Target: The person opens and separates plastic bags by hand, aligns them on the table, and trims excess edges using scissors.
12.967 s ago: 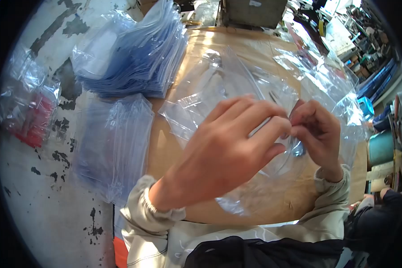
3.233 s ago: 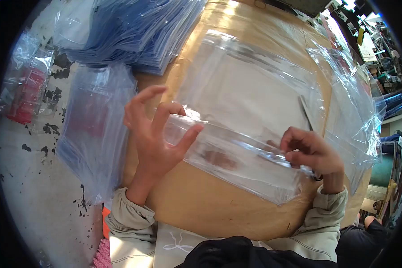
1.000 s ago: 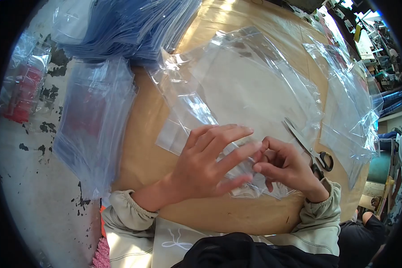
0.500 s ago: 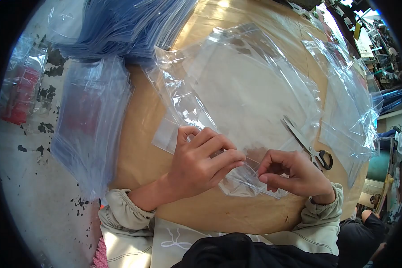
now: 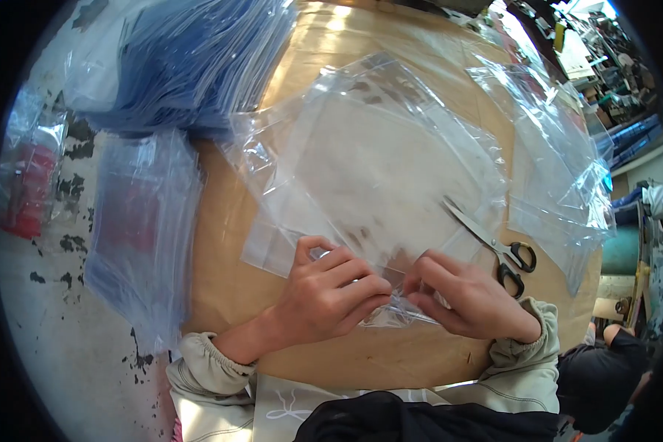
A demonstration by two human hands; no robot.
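A clear plastic bag (image 5: 376,169) lies spread over the brown-covered table, its near edge bunched between my two hands. My left hand (image 5: 333,291) pinches that near edge, fingers curled with the tips pressed together. Just right of it, my right hand (image 5: 468,298) is closed on the same plastic, thumb and fingers bent inward; its fingertips are partly hidden. A pair of scissors with black handles (image 5: 498,247) rests beside the right hand, blades pointing up and left over the bag. Small details at the fingertips are too fine to make out.
A thick stack of bluish plastic bags (image 5: 199,66) stands at the upper left, with a smaller stack (image 5: 144,228) below it. More clear plastic (image 5: 560,155) lies on the right. A red packet (image 5: 29,188) is at far left. Another person (image 5: 604,376) is at lower right.
My right hand has moved left, closer to my left hand, and its fingers now point more toward the plastic. The view has shifted slightly, and the bag's left fold lies flatter.
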